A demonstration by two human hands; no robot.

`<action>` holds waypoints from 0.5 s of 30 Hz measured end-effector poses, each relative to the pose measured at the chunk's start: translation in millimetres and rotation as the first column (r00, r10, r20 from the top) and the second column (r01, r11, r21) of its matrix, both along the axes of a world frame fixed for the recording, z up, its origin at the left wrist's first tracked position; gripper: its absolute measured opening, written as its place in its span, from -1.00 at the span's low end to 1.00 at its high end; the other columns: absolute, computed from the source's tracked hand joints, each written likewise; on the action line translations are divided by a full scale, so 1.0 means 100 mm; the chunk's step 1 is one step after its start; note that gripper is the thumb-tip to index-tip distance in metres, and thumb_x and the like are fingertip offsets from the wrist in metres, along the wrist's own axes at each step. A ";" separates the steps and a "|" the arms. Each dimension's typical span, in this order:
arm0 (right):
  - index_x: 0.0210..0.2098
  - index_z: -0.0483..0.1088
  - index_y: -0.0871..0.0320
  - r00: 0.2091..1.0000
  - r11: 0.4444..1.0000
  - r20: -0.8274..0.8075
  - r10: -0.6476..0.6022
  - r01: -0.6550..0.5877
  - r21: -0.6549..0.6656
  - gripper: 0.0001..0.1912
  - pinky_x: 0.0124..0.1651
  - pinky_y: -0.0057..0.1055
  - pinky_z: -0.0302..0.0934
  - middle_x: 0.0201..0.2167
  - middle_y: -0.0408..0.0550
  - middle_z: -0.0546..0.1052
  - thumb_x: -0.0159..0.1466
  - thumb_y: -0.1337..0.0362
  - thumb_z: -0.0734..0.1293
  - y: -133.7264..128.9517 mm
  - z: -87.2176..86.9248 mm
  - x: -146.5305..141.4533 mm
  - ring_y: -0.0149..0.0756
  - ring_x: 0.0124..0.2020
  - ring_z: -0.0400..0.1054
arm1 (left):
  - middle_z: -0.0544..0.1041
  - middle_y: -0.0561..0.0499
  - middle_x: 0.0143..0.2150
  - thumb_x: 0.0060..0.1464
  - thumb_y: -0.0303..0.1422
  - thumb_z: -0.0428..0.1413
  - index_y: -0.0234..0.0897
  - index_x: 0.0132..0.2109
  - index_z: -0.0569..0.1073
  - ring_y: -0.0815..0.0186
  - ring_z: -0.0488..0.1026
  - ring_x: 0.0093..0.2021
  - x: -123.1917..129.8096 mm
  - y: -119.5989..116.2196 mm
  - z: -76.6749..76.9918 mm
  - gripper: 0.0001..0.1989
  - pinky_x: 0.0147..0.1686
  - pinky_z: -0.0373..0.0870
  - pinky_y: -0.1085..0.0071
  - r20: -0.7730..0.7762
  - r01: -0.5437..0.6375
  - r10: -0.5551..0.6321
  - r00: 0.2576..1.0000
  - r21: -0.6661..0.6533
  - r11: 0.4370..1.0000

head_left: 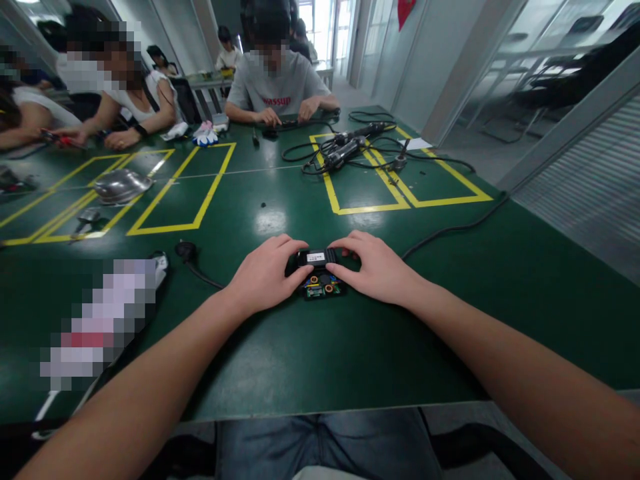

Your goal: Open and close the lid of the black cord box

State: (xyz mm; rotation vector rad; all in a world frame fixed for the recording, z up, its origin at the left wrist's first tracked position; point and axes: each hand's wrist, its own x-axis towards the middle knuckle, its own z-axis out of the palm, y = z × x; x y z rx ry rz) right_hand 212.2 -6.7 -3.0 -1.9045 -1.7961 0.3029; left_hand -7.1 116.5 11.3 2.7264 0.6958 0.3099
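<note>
Between my hands, close to the middle of the green table, is a small black casing (pixel 331 257) with a white label on its face. Just below it lies a circuit board (pixel 320 287) with copper coils and coloured wires, set in a dark shell. My left hand (pixel 273 273) pinches the casing's left end between thumb and fingers. At the right end, my right hand (pixel 367 268) grips the same casing with thumb and fingertips. Whether the casing and the board's shell are joined cannot be made out.
A power plug (pixel 186 251) on a black cable lies left of my hands, near a blurred-out card (pixel 100 320). Farther off are a metal bowl-like part (pixel 123 186), black tools with cables (pixel 345 150) and yellow tape outlines (pixel 370 211). A person (pixel 280 87) works across the table.
</note>
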 end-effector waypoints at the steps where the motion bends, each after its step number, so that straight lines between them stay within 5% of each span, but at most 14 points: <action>1: 0.05 0.66 0.10 1.000 1.000 0.009 -0.004 0.005 -0.012 -0.71 -0.06 -0.18 0.27 -0.21 0.01 0.57 0.42 0.10 0.50 0.00 0.00 0.00 -0.05 -0.14 0.48 | 0.63 -0.17 0.04 0.41 -0.17 0.17 -0.27 0.21 0.59 0.03 0.58 -0.01 0.00 0.00 0.01 -0.63 0.12 0.57 0.02 0.001 -0.001 0.001 1.000 0.000 1.000; 12: 0.08 0.42 0.12 0.996 0.999 -0.084 -0.024 0.022 -0.032 -0.63 -0.25 -0.27 0.16 -0.37 -0.16 0.49 0.38 0.11 0.48 -0.02 0.04 0.01 -0.18 -0.33 0.39 | 0.58 -0.19 0.13 0.42 -0.26 0.09 -0.27 0.23 0.55 0.11 0.57 -0.08 -0.03 0.00 0.02 -0.65 0.05 0.57 0.04 0.034 -0.002 0.005 0.999 -0.076 0.997; 15: -0.08 0.34 0.06 0.981 0.995 -0.173 0.092 -0.099 -0.029 -0.77 -0.26 -0.30 0.20 -0.35 -0.17 0.49 0.37 0.19 0.44 -0.10 0.11 0.11 -0.24 -0.35 0.36 | 0.57 -0.15 0.06 0.36 -0.27 0.12 -0.24 0.07 0.53 0.17 0.53 -0.18 -0.08 -0.03 0.11 -0.76 -0.09 0.54 0.13 0.076 0.002 0.002 0.997 -0.061 0.998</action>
